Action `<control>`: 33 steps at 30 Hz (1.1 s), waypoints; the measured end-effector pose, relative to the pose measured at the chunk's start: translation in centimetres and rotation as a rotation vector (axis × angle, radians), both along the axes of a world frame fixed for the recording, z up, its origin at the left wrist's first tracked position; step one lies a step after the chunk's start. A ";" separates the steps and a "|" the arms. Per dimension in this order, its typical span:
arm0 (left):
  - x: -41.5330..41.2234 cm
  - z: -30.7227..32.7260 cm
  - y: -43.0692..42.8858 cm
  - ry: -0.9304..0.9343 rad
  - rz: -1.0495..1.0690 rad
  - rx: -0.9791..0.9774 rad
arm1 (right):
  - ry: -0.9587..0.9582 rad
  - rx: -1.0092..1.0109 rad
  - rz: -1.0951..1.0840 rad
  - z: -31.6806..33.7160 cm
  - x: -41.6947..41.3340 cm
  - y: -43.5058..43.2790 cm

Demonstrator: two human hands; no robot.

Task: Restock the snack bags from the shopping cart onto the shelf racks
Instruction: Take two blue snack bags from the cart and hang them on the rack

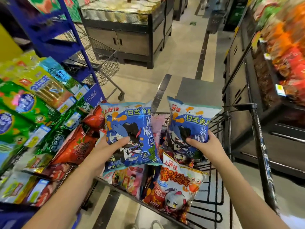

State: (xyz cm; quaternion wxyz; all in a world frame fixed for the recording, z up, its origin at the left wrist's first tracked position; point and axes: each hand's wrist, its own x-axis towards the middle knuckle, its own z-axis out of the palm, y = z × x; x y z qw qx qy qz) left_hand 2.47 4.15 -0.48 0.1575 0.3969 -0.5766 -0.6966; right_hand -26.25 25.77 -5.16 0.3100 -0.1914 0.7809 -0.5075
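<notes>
My left hand (pixel 110 147) grips a blue snack bag (pixel 132 128) by its lower left edge, thumb across the front. My right hand (pixel 203 142) grips a second, matching blue snack bag (pixel 191 119) by its lower right part. Both bags hang upright above the black wire shopping cart (pixel 214 184). Inside the cart lie more bags, among them a white and red crab-print bag (pixel 178 184) and pink bags (pixel 130 179). The blue shelf rack (pixel 69 45) stands to the left, its tilted tiers packed with green bags (pixel 19 111) and red bags (pixel 77 146).
A second, silver wire cart (pixel 105 63) is parked behind the blue rack. A dark display island (pixel 132 38) with stacked bowls stands across the aisle. Dark shelving (pixel 257 80) with red and orange snacks lines the right. Tiled floor runs between them.
</notes>
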 end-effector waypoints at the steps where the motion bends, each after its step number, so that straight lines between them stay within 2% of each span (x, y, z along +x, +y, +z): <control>1: 0.2 0.4 0.0 0.010 0.001 -0.002 | 0.004 -0.029 0.009 0.8 -0.1 -0.2; 9: 5.1 3.4 -0.4 -0.014 0.129 -0.081 | -0.053 -0.156 0.290 7.2 1.6 -4.6; 15: 13.4 4.1 0.8 -0.042 0.394 -0.135 | -0.146 -0.170 0.520 7.6 5.9 -10.3; 23: 27.6 5.4 7.4 -0.024 0.714 -0.171 | -0.199 -0.166 0.918 9.3 19.3 -15.5; 33: 47.3 6.8 22.6 -0.038 1.078 -0.213 | -0.247 -0.148 1.302 11.7 40.5 -14.3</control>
